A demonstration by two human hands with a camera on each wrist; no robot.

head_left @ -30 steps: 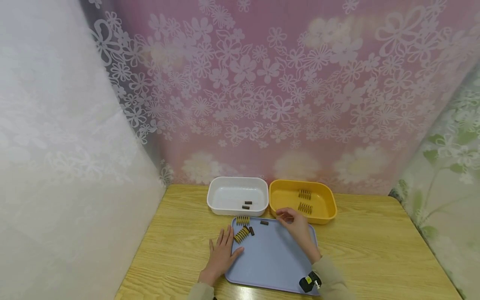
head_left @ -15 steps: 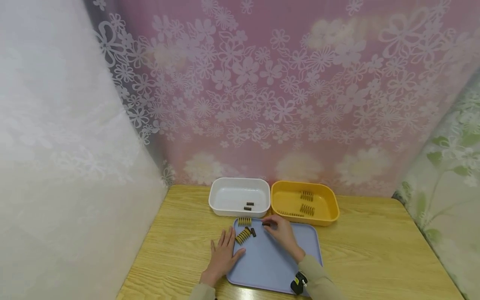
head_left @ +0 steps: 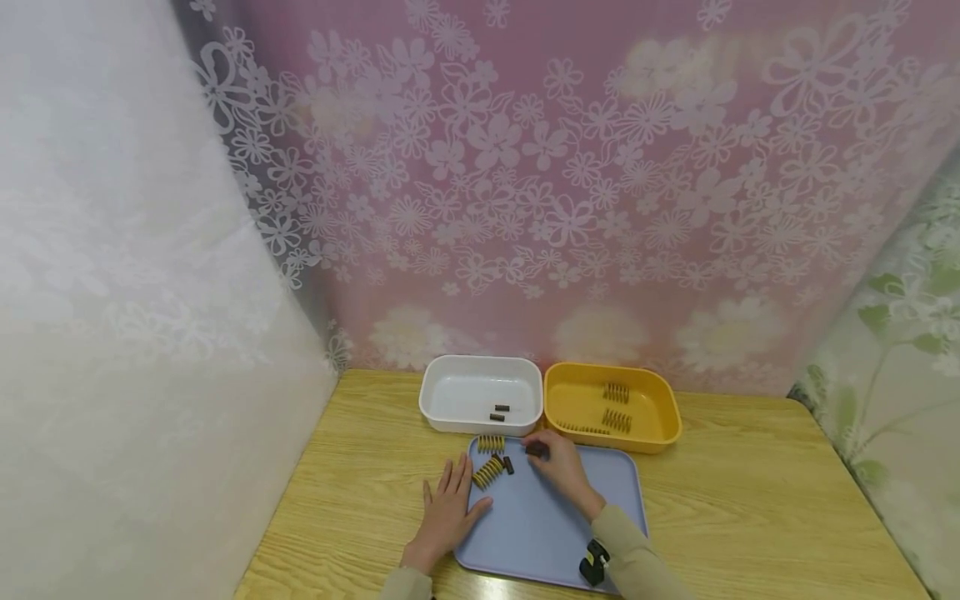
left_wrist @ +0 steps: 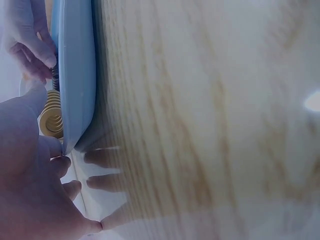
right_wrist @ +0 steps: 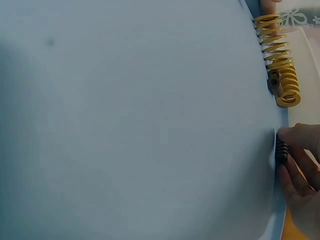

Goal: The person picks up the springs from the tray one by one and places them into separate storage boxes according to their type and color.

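Near the far edge of the blue tray (head_left: 551, 533), my right hand (head_left: 566, 473) pinches a small dark coil spring (right_wrist: 281, 150) between thumb and fingers. My left hand (head_left: 444, 518) rests at the tray's left rim with its fingers straight. Beside those fingers lie two larger yellow coil springs, one along the far rim (head_left: 491, 444) and one slanted (head_left: 488, 472). A small dark spring (head_left: 508, 465) lies against the slanted one. The right wrist view shows the yellow springs (right_wrist: 288, 85) at the tray edge beyond my right hand.
Behind the tray stand a white bin (head_left: 442, 419) with two small dark springs (head_left: 502, 408) and, to its right, a yellow bin (head_left: 662, 440) with three yellow springs (head_left: 617, 420). The wooden table (head_left: 750, 500) extends to both sides; a floral curtain (head_left: 525, 208) hangs behind.
My right hand has moved left from the yellow bin's rim to the tray and taken hold of the dark spring there. A third yellow spring now shows in the yellow bin. The left hand stays put.
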